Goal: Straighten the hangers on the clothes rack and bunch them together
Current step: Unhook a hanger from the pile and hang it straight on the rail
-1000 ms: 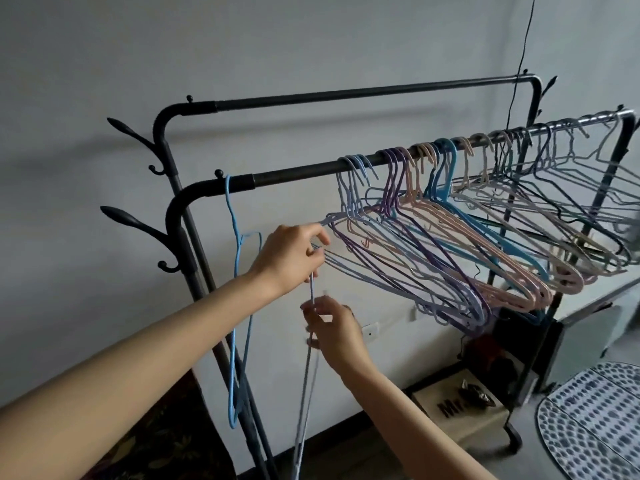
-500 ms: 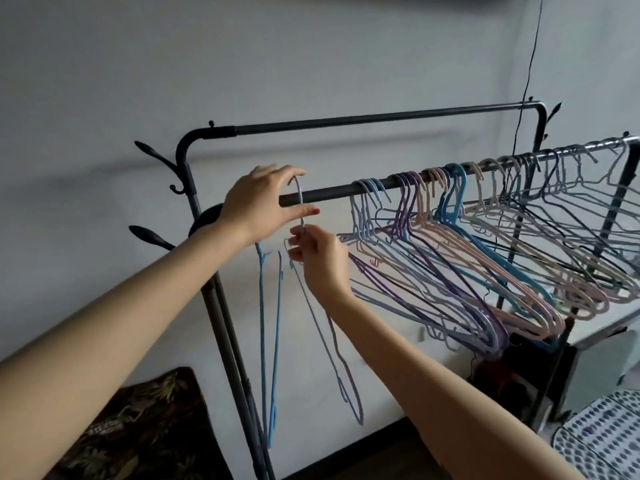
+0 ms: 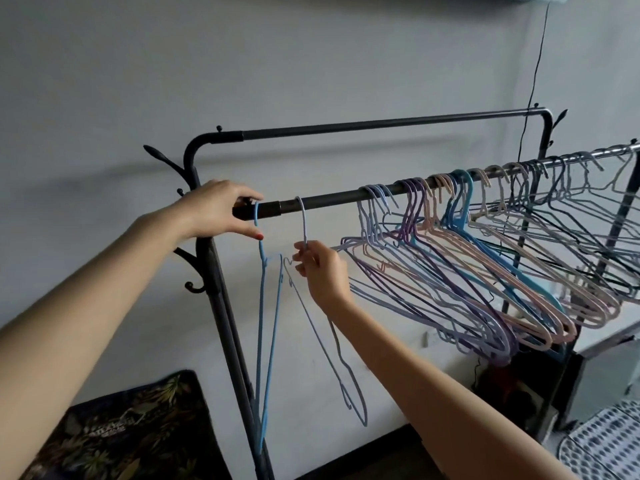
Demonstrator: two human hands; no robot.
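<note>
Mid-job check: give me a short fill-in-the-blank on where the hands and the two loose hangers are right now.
1. The right hand pinches the neck of the ____ hanger, whose hook is over the front rail.
2. The left hand is at the hook of the ____ hanger.
3. The bunched hangers hang to the ____ of those two.
4. The back rail carries ____ hangers.

Missing words: lavender; blue; right; no
</note>
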